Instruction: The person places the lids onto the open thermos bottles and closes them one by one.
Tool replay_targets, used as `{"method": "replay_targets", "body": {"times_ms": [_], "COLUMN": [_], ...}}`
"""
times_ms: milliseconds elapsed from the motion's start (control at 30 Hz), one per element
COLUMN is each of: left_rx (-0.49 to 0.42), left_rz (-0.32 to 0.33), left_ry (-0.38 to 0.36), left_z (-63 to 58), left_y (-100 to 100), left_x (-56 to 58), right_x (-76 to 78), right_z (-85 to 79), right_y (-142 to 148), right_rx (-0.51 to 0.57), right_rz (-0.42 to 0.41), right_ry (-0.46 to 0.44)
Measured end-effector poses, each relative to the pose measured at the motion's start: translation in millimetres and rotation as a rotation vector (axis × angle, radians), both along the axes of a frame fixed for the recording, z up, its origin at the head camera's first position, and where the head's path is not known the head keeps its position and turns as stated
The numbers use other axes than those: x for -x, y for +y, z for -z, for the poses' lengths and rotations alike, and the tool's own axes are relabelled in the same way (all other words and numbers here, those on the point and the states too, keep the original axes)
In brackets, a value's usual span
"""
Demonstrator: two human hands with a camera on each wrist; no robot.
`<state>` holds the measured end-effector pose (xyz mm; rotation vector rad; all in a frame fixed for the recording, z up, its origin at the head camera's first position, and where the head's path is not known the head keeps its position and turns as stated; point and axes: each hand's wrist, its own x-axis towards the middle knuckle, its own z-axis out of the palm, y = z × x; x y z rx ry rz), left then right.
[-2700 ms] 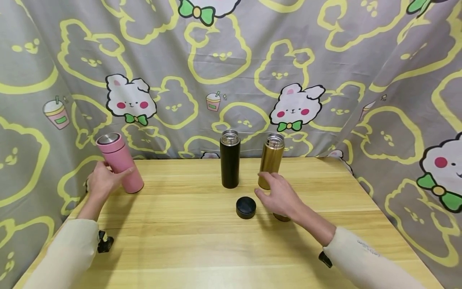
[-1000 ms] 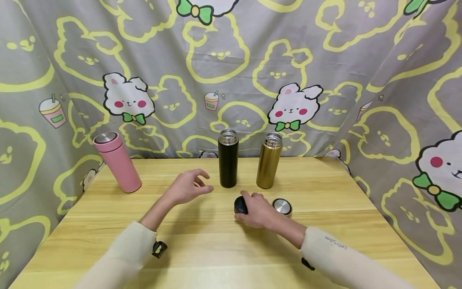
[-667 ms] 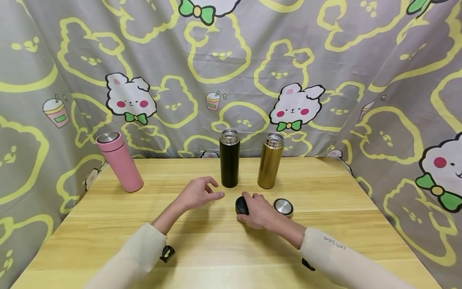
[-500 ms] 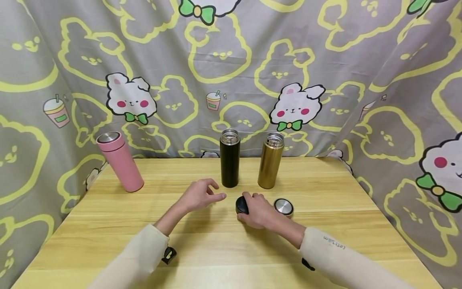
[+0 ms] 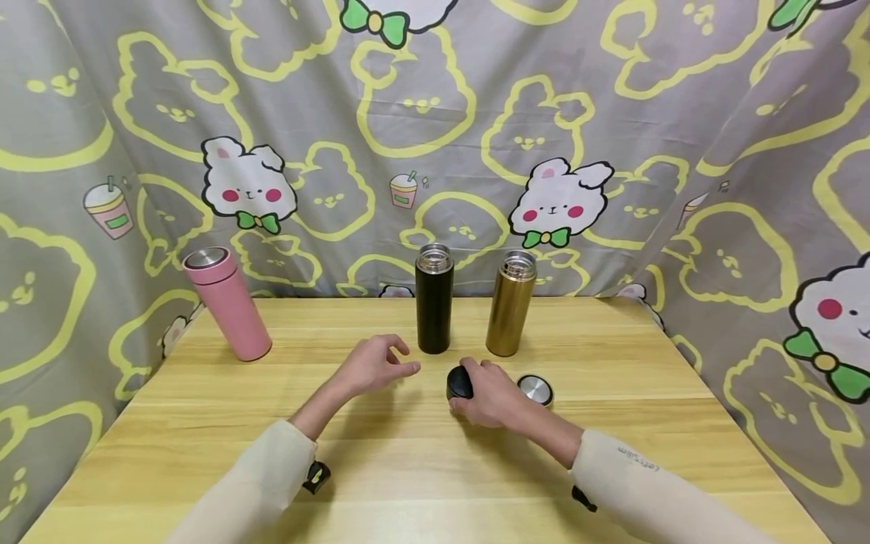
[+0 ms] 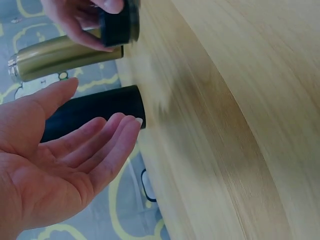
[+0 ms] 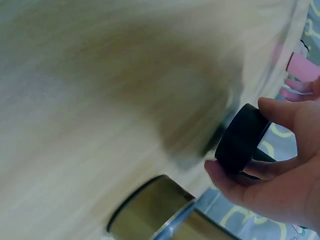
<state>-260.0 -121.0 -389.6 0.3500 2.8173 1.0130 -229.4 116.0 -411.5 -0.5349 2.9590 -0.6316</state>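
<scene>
Cap (image 5: 458,383), black, pinched by right hand (image 5: 489,394), near lidless black bottle (image 5: 433,302) and steel-topped lid (image 5: 535,389). Left hand (image 5: 374,365) loosely spread, holding nothing, just beside black bottle. Possible slip from side-only pinch; possible topple of black bottle after left-hand nudge.

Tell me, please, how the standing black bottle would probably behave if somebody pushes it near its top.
The black bottle would likely tip rather than slide, as it stands tall on a narrow base. Once down, it could roll across the table, because its body is round. It should feel stiff, since its silvery neck looks metallic.
</scene>
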Motion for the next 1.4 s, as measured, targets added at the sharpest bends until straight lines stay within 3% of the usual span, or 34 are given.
{"method": "replay_targets", "body": {"times_ms": [433, 733, 900, 1200, 1400], "left_rx": [-0.017, -0.113, -0.182, -0.323, -0.413], "left_rz": [-0.016, -0.108, -0.179, -0.323, -0.333], "left_ry": [0.043, 0.06, 0.085, 0.086, 0.092], "left_z": [-12.0, -23.1, -22.6, -15.1, -21.2], "left_y": [-16.1, -28.9, -33.8, -23.3, -3.2], "left_x": [5.4, 10.5, 11.8, 20.3, 32.5], "right_x": [5.6, 4.3, 3.7, 2.9, 3.0], "right_z": [-28.3, -37.1, -36.7, -39.7, -40.9], "right_y": [21.4, 53.5, 63.4, 75.2, 79.2], "right_rx": [0.109, 0.132, 0.138, 0.129, 0.127], "right_rz": [0.072, 0.109, 0.109, 0.131, 0.139], "right_ry": [0.09, 0.136, 0.137, 0.139, 0.154]}}
